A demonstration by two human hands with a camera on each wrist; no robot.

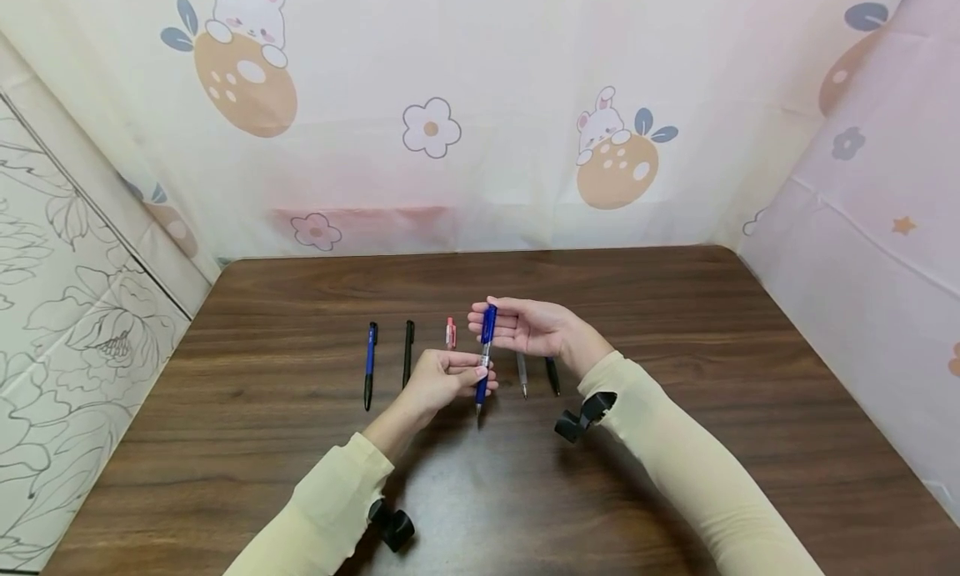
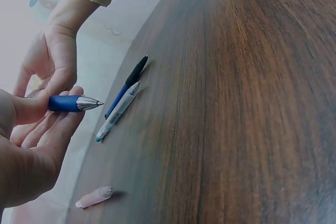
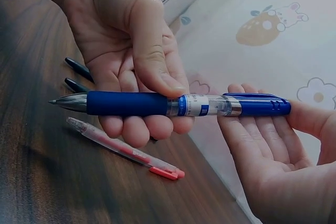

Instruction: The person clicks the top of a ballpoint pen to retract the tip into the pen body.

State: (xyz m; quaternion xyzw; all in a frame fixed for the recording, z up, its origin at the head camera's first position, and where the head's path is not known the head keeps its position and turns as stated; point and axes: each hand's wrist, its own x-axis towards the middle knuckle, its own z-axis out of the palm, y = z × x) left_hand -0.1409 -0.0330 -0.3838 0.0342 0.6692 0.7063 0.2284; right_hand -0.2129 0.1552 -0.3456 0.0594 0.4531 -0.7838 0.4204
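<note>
A blue click pen (image 1: 487, 330) is held above the table, its metal tip angled toward me. My left hand (image 1: 438, 380) pinches its rubber grip and barrel between thumb and fingers. Palm up, my right hand (image 1: 543, 326) has its straight fingers under the clip end. The right thumb is at the button end in the right wrist view, where the clear barrel and white label of the pen (image 3: 128, 103) show. Beneath the hands lies a pink pen (image 3: 126, 148), partly covered by the left hand in the head view.
On the brown table (image 1: 262, 476), a blue-and-black pen (image 1: 370, 368) and a black pen (image 1: 408, 351) lie to the left. A clear pen (image 1: 522, 376) and a dark pen (image 1: 552, 376) are under the right hand. A patterned curtain (image 1: 510, 176) hangs behind.
</note>
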